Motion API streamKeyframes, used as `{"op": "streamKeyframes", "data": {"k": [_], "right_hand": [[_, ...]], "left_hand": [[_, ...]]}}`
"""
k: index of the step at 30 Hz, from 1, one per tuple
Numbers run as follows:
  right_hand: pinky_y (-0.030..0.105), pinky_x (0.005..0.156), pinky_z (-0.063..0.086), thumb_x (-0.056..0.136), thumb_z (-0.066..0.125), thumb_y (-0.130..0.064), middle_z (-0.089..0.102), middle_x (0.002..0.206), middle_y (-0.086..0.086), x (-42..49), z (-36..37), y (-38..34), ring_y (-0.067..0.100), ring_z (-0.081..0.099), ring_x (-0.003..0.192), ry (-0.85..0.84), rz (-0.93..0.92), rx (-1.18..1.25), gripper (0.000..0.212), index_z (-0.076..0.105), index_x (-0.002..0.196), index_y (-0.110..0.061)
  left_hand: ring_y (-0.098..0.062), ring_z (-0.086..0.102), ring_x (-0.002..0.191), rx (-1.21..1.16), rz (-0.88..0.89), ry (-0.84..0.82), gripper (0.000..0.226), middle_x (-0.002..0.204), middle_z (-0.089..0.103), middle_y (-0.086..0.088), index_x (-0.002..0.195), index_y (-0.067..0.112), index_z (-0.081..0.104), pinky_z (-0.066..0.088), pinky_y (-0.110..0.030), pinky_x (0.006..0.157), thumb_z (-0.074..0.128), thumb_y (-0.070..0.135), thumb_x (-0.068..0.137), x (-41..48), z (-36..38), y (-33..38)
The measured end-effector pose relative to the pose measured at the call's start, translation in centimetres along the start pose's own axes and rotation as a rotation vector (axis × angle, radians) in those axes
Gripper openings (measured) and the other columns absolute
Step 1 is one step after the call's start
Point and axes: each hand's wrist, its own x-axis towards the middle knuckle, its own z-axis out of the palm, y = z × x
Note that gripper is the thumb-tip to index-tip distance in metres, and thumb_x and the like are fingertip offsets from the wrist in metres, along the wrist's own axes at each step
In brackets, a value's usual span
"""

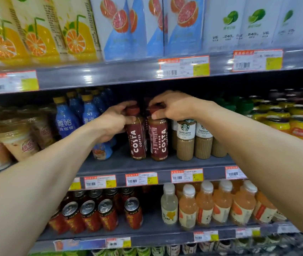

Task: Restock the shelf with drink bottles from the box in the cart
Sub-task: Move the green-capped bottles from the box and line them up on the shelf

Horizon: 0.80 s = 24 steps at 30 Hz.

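My left grip (118,119) and right grip (169,106) each clamp a coffee bottle's neck (left bottle (137,141), right bottle (159,143)), standing both upright, labels out, on the shelf (121,163).

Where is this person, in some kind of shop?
Most likely a supermarket drinks aisle: grey metal shelves carry barcoded price tags, with rows of juice cartons, cans and brown Costa coffee bottles.
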Motion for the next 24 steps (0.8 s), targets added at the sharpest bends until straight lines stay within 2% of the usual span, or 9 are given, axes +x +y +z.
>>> {"op": "streamKeyframes", "data": {"k": [2, 6, 10, 14, 18, 20, 24], "right_hand": [[0.032, 0.101, 0.043, 0.090, 0.065, -0.048, 0.047, 0.147, -0.003, 0.0, 0.0, -0.4, 0.023, 0.049, 0.127, 0.009, 0.020, 0.009, 0.053, 0.052, 0.139, -0.033], [0.037, 0.103, 0.043, 0.090, 0.063, -0.049, 0.043, 0.149, -0.004, 0.1, 0.3, -1.1, 0.024, 0.047, 0.129, 0.008, 0.071, 0.003, 0.054, 0.049, 0.140, -0.037], [0.035, 0.105, 0.040, 0.090, 0.063, -0.048, 0.040, 0.151, -0.002, 0.1, 0.4, -1.4, 0.026, 0.043, 0.132, 0.015, 0.104, -0.014, 0.054, 0.048, 0.141, -0.037], [0.032, 0.103, 0.039, 0.092, 0.063, -0.046, 0.042, 0.150, -0.001, 0.1, 0.4, -1.8, 0.025, 0.045, 0.132, 0.006, 0.123, -0.009, 0.054, 0.048, 0.142, -0.035], [0.027, 0.096, 0.035, 0.092, 0.062, -0.046, 0.041, 0.152, -0.002, 0.1, 0.1, -1.9, 0.023, 0.044, 0.133, -0.015, 0.143, -0.037, 0.055, 0.046, 0.144, -0.035], [0.027, 0.098, 0.036, 0.092, 0.064, -0.044, 0.043, 0.151, -0.002, -0.1, 0.1, -1.9, 0.022, 0.045, 0.132, -0.005, 0.137, -0.022, 0.055, 0.048, 0.143, -0.034], [0.027, 0.100, 0.037, 0.092, 0.064, -0.044, 0.043, 0.151, -0.002, -0.5, 0.0, -1.7, 0.022, 0.045, 0.133, 0.000, 0.140, 0.006, 0.054, 0.048, 0.143, -0.035]], "left_hand": [[-0.012, 0.065, 0.105, 0.002, 0.007, -0.012, 0.052, 0.114, 0.071, 0.006, 0.130, 0.036, 0.053, 0.053, -0.034, 0.088, 0.061, -0.001, 0.093, 0.0, -0.2, -0.3], [-0.007, 0.069, 0.098, -0.002, 0.015, -0.045, 0.052, 0.107, 0.073, 0.012, 0.127, 0.039, 0.055, 0.055, -0.029, 0.077, 0.061, -0.001, 0.094, 0.3, -0.7, -0.8], [-0.007, 0.069, 0.099, -0.001, 0.014, -0.090, 0.051, 0.108, 0.074, 0.012, 0.120, 0.042, 0.057, 0.055, -0.033, 0.082, 0.061, -0.001, 0.093, 0.7, -1.1, -0.9], [-0.011, 0.067, 0.104, -0.022, 0.020, -0.104, 0.053, 0.115, 0.071, 0.006, 0.132, 0.035, 0.053, 0.056, -0.031, 0.079, 0.060, -0.001, 0.094, 0.7, -1.1, -1.0], [-0.014, 0.067, 0.105, -0.009, 0.040, -0.098, 0.054, 0.118, 0.069, 0.004, 0.136, 0.034, 0.052, 0.057, -0.031, 0.077, 0.063, 0.002, 0.094, 0.9, -1.1, -1.1], [-0.013, 0.068, 0.103, -0.001, 0.067, -0.080, 0.054, 0.117, 0.069, 0.005, 0.137, 0.032, 0.052, 0.058, -0.030, 0.076, 0.065, 0.003, 0.093, 0.8, -0.9, -1.3], [-0.015, 0.067, 0.107, 0.023, 0.091, -0.053, 0.055, 0.118, 0.068, 0.003, 0.138, 0.029, 0.052, 0.058, -0.036, 0.087, 0.068, 0.005, 0.091, 0.8, -0.8, -1.4]]}}
